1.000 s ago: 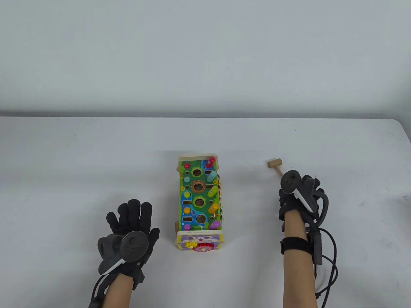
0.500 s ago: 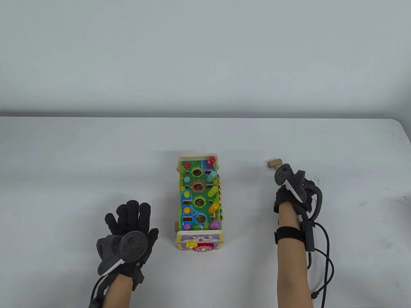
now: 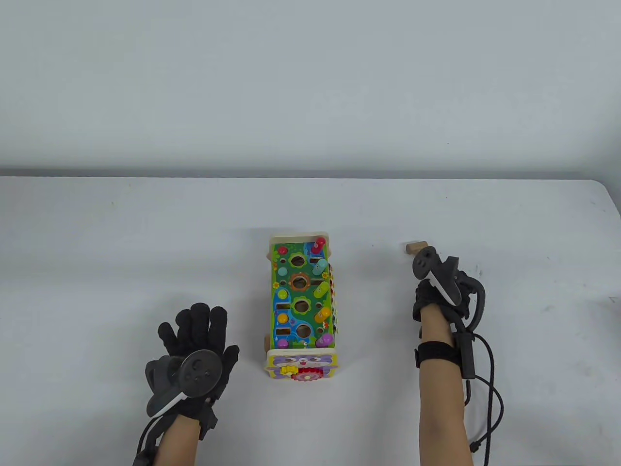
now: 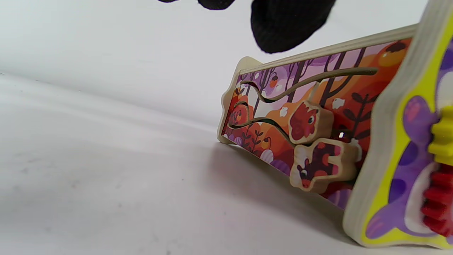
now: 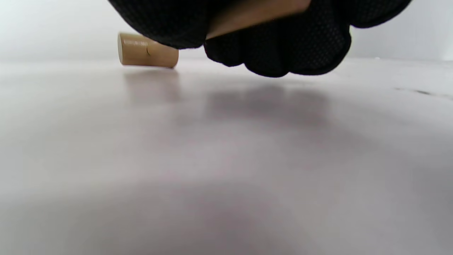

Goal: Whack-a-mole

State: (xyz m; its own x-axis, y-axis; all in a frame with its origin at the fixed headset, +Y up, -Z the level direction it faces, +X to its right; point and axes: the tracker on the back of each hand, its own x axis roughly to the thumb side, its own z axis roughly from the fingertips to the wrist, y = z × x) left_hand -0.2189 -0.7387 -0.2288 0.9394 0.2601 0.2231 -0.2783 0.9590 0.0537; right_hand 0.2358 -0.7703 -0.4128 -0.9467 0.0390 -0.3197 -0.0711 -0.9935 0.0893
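The whack-a-mole toy (image 3: pixel 302 301), a colourful wooden box with holes and pegs on top, stands at the table's middle. Its orange side panel (image 4: pixel 300 117) fills the right of the left wrist view. The small wooden hammer lies to the right of the toy, and only its head (image 3: pixel 415 247) shows past my right hand (image 3: pixel 429 289). In the right wrist view my right fingers (image 5: pixel 279 49) curl round the handle (image 5: pixel 254 12), and the head (image 5: pixel 148 50) sits low at the table. My left hand (image 3: pixel 196 330) rests flat and open on the table, left of the toy, holding nothing.
The white table (image 3: pixel 145 233) ends in a rounded corner at the far right (image 3: pixel 606 194). A black cable (image 3: pixel 492 388) trails from my right wrist. A gear panel (image 3: pixel 301 369) faces me on the toy's near end.
My right hand has moved left and forward over the hammer's handle, which is now covered, and its fingers have closed on it. The left hand and toy have not moved.
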